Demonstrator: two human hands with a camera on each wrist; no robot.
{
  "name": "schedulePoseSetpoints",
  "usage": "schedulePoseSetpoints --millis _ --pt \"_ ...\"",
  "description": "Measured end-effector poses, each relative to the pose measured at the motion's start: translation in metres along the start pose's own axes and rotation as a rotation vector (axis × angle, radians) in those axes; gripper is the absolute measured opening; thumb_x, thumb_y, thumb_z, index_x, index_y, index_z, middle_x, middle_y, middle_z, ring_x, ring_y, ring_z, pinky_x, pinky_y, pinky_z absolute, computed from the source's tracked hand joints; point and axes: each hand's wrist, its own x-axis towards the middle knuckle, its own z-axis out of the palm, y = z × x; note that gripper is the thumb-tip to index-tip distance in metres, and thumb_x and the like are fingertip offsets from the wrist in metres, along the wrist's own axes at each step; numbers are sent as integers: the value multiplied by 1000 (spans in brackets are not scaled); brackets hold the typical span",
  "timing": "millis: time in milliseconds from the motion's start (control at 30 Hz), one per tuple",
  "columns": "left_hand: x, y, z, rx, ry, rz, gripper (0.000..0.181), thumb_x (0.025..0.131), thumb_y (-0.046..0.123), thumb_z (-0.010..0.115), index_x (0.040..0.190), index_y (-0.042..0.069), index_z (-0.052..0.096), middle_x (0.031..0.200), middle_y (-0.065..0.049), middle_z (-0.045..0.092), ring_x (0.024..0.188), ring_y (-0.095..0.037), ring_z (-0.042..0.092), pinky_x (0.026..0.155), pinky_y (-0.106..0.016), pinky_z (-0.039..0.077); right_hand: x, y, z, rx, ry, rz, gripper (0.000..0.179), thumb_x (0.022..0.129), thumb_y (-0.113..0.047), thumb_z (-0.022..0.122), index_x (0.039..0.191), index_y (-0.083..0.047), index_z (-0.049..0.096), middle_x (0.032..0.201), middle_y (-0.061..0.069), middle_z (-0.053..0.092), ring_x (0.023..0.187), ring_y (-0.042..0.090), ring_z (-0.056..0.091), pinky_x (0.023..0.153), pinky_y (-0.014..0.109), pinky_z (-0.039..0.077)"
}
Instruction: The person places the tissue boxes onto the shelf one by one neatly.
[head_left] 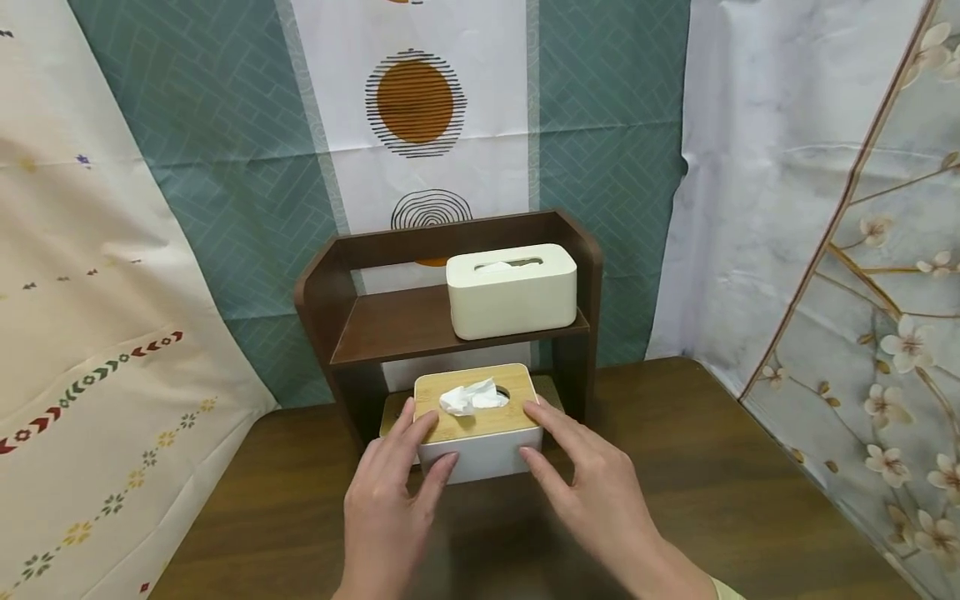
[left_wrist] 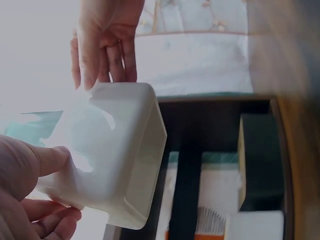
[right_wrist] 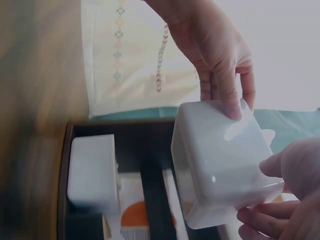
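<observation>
Both hands hold a white tissue box (head_left: 483, 457) with a bamboo lid (head_left: 468, 427), in front of a dark brown shelf unit. White tissue (head_left: 471, 398) pokes out of the lid's oval slot. My left hand (head_left: 390, 492) grips the left end, fingers along the side and top edge, thumb at the front. The right hand (head_left: 596, 487) holds the opposite end in the same way. In both wrist views the box's glossy white body (left_wrist: 117, 145) is tilted, with thumbs and fingertips at its ends.
The two-level shelf unit (head_left: 390, 329) stands on a brown wooden table (head_left: 712, 483). A cream tissue box (head_left: 513, 304) sits on its upper level, at the right. Down in the lower level are a white box (right_wrist: 92, 170) and a dark box (left_wrist: 262, 160). Patterned cloths (head_left: 607, 183) hang behind.
</observation>
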Motion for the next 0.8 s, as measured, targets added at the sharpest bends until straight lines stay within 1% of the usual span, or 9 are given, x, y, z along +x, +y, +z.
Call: schedulePoseSetpoints --millis 100,200,267,400,500,600,700,800 --pt "3 -5 -13 20 1 -26 64 76 12 103 135 12 78 152 -10 67 108 -26 72 81 -40 60 6 -9 5 32 -14 -38 63 94 -18 92 152 -20 68 156 -4 64 137 18 67 102 48 61" --pt "7 -11 -25 33 18 -47 65 75 9 102 135 12 77 153 -8 66 109 -27 72 84 -35 55 14 -18 10 59 -33 -70 62 96 -21 90 153 -22 66 159 -5 61 138 17 66 103 47 60" --pt "10 -15 -31 32 35 -44 65 76 7 101 136 11 77 154 -8 66 110 -29 72 87 -34 52 21 -24 13 77 -47 -82 62 98 -23 89 155 -22 65 160 -6 59 138 17 65 105 46 60" --pt "20 -24 -42 24 76 -5 64 78 3 99 137 9 76 154 -11 65 109 -32 71 88 -36 50 34 -34 21 106 -54 -102 62 99 -25 87 157 -21 63 163 -5 57 138 18 65 105 46 59" --pt "29 -32 -46 18 102 30 61 81 2 97 138 8 75 155 -14 64 108 -36 70 88 -39 49 46 -39 29 124 -51 -117 64 100 -25 87 158 -20 61 165 -4 55 141 19 64 106 48 58" --pt "39 -41 -47 7 115 40 58 84 0 94 138 7 75 157 -14 62 107 -39 69 87 -41 47 58 -43 37 133 -55 -130 65 100 -24 86 159 -18 60 166 -1 54 144 21 61 108 50 57" --pt "49 -50 -47 0 106 22 56 87 0 92 139 7 74 159 -13 60 109 -41 68 87 -42 46 71 -46 45 131 -82 -124 64 102 -23 84 160 -16 58 167 2 53 145 23 60 109 51 56" --pt "60 -60 -47 -9 84 -11 54 90 0 90 141 7 73 160 -14 59 113 -43 67 87 -47 49 85 -49 52 131 -115 -107 63 103 -22 82 161 -15 57 168 5 52 148 25 57 112 52 54"
